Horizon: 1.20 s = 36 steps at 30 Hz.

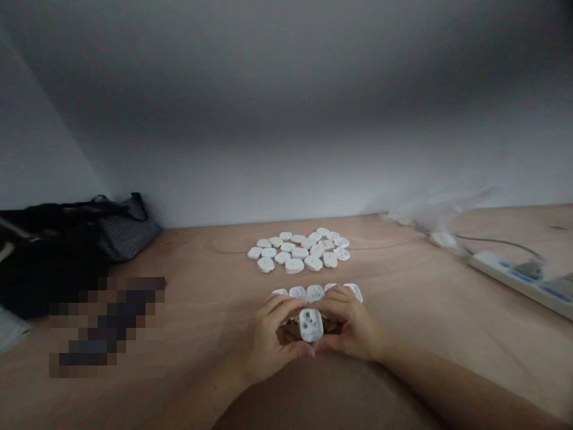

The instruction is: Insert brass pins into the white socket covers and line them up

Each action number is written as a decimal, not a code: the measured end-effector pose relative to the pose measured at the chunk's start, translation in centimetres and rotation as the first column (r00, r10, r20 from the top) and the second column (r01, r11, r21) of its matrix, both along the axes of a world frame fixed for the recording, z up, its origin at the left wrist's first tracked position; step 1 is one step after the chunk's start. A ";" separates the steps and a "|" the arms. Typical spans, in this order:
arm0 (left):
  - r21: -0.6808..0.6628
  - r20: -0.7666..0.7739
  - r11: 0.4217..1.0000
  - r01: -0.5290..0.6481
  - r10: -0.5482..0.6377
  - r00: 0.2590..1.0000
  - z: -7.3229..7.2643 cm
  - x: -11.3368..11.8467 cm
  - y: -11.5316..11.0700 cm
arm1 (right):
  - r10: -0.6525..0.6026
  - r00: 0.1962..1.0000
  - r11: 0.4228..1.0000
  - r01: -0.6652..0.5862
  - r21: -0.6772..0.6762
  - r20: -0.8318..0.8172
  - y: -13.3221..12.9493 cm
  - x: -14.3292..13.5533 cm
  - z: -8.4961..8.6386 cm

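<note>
A small white plastic socket shell (311, 325) sits between my two hands, its inner side facing me, with small metal-coloured parts inside. My left hand (268, 340) curves round its left side, fingertips at the top edge and thumb below. From the right, my right hand (360, 328) closes on it in the same way. Brown and gold-coloured bits (290, 330) show in the gaps beside the shell; I cannot tell what they are. Just beyond my fingers runs a row of similar white shells (315, 292), partly hidden by my hands.
Farther back on the wooden table (201, 286) lies a group of several white shells (299, 252). At left are a black bag (54, 257) and a blurred-out dark object (120, 322). A power strip (514, 275) with a cable and clear plastic wrap (441, 209) lie at right.
</note>
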<state>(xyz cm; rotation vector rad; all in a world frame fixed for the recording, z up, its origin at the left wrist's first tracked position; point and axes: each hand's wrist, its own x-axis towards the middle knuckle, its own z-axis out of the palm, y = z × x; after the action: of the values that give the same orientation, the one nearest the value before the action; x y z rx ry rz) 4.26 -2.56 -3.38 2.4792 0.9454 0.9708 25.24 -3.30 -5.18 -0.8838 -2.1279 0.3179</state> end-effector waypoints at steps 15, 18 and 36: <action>0.081 -0.119 0.997 0.019 -0.009 0.993 -1.2 0.7 0.8 | -0.058 0.998 0.998 0.059 0.009 -0.021 0.6 0.6 -0.7; 0.090 -0.118 0.996 0.002 0.009 0.993 -0.9 0.8 0.7 | -0.075 0.996 0.997 0.076 -0.019 0.050 0.7 1.5 -0.4; 0.077 -0.106 0.997 -0.006 0.015 0.994 -1.0 0.7 0.6 | 0.128 0.964 0.979 -0.085 -0.186 0.233 1.3 4.6 1.0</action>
<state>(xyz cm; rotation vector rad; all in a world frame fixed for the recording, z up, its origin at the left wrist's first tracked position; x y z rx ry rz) 4.97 -1.92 -4.37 2.6153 0.9720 0.9016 29.86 -2.04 -4.23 -0.9496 -2.4096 0.4784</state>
